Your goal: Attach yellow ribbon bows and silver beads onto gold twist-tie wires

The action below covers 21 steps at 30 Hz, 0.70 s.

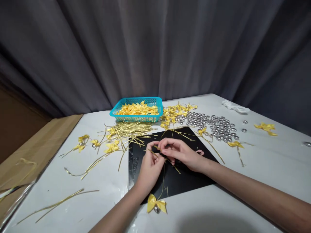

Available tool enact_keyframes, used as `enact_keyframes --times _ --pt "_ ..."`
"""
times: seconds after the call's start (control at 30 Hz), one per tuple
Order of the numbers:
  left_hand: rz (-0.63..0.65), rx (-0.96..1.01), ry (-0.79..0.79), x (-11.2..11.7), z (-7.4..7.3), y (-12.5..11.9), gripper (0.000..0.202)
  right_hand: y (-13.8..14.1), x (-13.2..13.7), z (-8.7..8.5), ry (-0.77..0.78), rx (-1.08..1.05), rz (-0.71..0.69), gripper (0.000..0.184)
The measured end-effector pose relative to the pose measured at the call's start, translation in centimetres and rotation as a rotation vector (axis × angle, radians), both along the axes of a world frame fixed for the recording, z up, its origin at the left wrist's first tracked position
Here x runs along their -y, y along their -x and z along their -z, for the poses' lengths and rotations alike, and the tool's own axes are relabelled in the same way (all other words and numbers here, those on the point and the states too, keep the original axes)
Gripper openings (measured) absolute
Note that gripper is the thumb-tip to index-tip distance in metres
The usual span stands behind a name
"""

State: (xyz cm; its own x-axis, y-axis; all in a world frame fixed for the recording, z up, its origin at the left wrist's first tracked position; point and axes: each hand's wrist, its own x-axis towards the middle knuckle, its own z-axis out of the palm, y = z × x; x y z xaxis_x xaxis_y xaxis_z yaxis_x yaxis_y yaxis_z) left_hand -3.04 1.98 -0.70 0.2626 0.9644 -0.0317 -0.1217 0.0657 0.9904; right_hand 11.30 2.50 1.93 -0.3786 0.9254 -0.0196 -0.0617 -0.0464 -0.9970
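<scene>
Above a black mat (187, 178) my left hand (150, 166) and my right hand (181, 152) work close together, fingers pinched. Between them run thin gold twist ties (177, 169), with ends poking out from the fingers; the exact grip of each hand is partly hidden. A yellow ribbon bow (152, 202) with a silver heart bead (157, 209) lies below my hands at the mat's front edge. A thin gold strand runs up from this bow toward my fingers. By my right wrist a small pink item (199, 152) rests on the mat.
A turquoise basket (136, 118) full of yellow bows stands at the back. Before it lies a pile of gold ties (131, 131). Many silver beads (222, 127) spread right of centre. Loose bows (112, 147) lie to the left. A white cloth (235, 106) sits at the back right.
</scene>
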Motion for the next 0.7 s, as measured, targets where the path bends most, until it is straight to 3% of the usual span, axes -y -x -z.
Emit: enact_keyframes --times 0.3,0.5,0.57,0.7 --pt "0.068 -0.153 -0.016 0.04 -0.10 0.12 0.076 0.59 0.20 0.09 -0.257 0.197 0.007 0.018" --pt "0.078 -0.119 0.021 -0.11 -0.18 0.23 0.086 0.55 0.24 0.44 -0.129 0.173 -0.034 0.027" --pt "0.095 -0.079 0.049 -0.15 -0.28 0.27 0.074 0.47 0.24 0.44 -0.084 0.136 -0.039 0.032" --pt "0.135 0.025 0.105 -0.34 -0.81 0.53 0.026 0.29 0.06 0.50 -0.010 0.039 -0.002 0.034"
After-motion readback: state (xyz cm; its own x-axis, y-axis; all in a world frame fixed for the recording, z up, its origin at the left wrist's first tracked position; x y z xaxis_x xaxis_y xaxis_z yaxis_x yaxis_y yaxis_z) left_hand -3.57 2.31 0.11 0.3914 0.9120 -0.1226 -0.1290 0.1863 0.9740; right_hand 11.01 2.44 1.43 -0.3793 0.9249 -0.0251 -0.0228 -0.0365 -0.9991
